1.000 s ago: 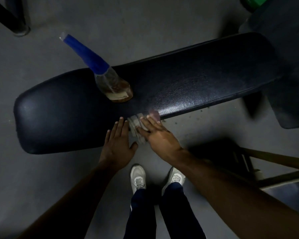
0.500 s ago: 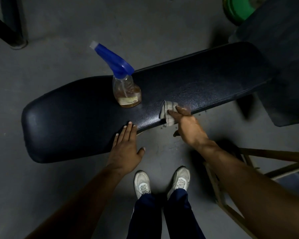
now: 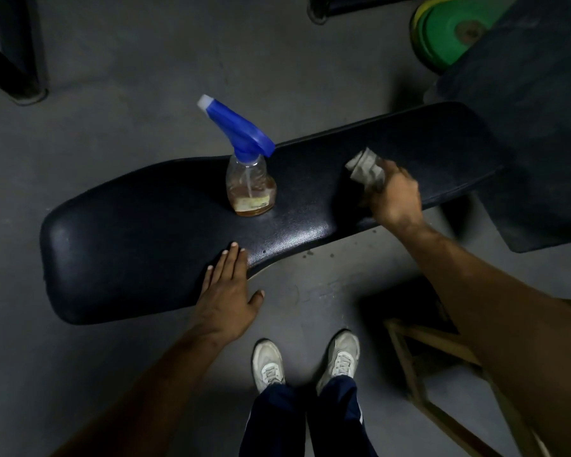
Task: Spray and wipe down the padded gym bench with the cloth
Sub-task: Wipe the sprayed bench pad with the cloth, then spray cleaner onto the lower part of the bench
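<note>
**A:** What can't you make out from where you sit?

**B:** My right hand (image 3: 394, 196) is smeared with motion, so I can't count its fingers. I can see it bunched around the cloth (image 3: 365, 168), gripping it, with the crumpled grey end sticking out past the knuckles. Whether the cloth is pressed against the padded bench (image 3: 139, 232) or just above it, I cannot tell. The bench's right end runs under another dark padded surface (image 3: 524, 103), and its frame and legs are hidden beneath the pad.

**A:** And the other hand?

**B:** My left hand (image 3: 228, 291) is flat and spread, fingers straight, resting on the near edge of the bench with the thumb hanging off the side. It holds nothing.

**A:** Give me counts.

**B:** One bench, one cloth, one spray bottle (image 3: 249, 173). The bottle stands upright mid-bench between my hands, apart from both, clear body with a little amber liquid at the bottom and a blue trigger head. Two white shoes (image 3: 267, 364) on the grey floor (image 3: 112, 77). One stack of green weight plates (image 3: 449, 31), partly cut off behind the other pad; how many are in it I can't say. A wooden frame (image 3: 409, 367) at lower right, partly hidden behind my arm.
</note>
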